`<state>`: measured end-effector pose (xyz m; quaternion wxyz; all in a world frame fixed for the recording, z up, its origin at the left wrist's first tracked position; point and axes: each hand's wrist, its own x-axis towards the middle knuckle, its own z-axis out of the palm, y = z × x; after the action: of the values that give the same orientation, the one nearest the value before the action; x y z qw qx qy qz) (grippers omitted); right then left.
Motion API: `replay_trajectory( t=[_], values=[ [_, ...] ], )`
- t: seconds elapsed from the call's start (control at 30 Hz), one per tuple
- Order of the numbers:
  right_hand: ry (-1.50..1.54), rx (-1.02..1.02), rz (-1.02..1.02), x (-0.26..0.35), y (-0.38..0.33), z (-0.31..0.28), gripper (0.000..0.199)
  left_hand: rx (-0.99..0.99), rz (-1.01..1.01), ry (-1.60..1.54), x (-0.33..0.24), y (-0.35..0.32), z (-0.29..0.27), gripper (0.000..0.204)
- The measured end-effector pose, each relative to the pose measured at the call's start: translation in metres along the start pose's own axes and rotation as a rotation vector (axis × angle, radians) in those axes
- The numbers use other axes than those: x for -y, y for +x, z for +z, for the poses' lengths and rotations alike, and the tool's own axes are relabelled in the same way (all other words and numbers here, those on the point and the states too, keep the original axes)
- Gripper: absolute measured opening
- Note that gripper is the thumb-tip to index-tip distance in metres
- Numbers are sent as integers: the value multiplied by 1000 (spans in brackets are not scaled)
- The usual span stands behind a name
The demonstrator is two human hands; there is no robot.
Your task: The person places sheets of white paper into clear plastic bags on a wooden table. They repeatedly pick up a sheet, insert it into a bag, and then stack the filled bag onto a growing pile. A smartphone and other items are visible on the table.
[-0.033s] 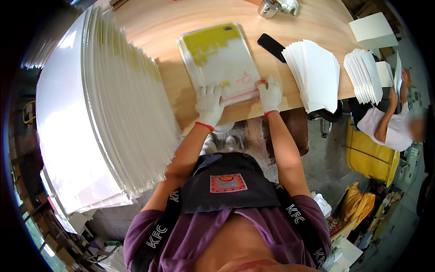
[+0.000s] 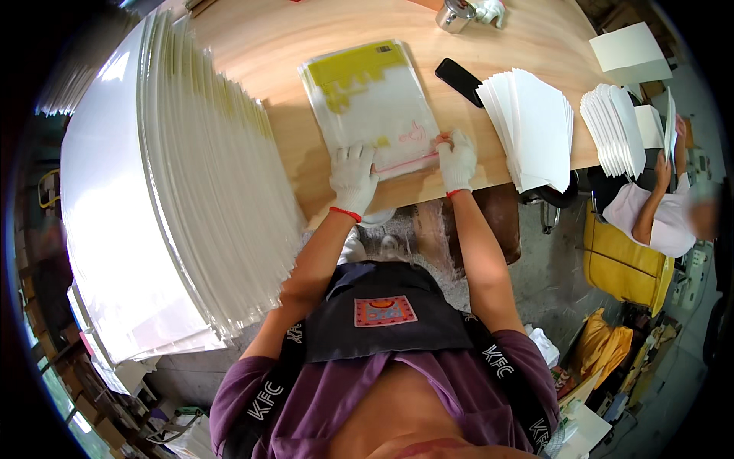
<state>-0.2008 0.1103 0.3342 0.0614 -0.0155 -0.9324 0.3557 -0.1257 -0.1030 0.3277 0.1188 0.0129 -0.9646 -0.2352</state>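
A flat stack of clear plastic bags (image 2: 367,99) with a yellow printed top and a small red drawing lies on the table in front of me. My left hand (image 2: 353,177), in a white knit glove with a red cuff, rests on the stack's near left corner, its fingers stretched flat. At the near right corner is my right hand (image 2: 457,162), gloved alike with some fingertips bare. Its fingers are curled and pinch the edge of the top bag, where a red strip runs along the near side.
To my left rises a tall pile of bagged white sheets (image 2: 206,176). A black phone (image 2: 459,73) lies beyond my right hand, beside fanned white sheets (image 2: 535,126) and a second fan (image 2: 614,126). A metal cup (image 2: 454,15) stands at the back. A co-worker (image 2: 650,210) sits at right.
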Motion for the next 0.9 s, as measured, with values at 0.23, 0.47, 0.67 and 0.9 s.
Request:
replay_trajectory(
  t=[0.23,0.47,0.67,0.9],
  values=[
    [461,1,101,13,-6,-8,11,-53,-79,-33,5,2,10,26],
    [827,171,390,-2,-5,-18,13,-29,-132,-67,4,4,1,9],
    [867,101,446,-17,-24,-29,12,-41,-74,-70,7,5,12,9],
    [189,-335,76,-73,-42,-111,23,-46,24,33,1,-2,8,9]
  ],
)
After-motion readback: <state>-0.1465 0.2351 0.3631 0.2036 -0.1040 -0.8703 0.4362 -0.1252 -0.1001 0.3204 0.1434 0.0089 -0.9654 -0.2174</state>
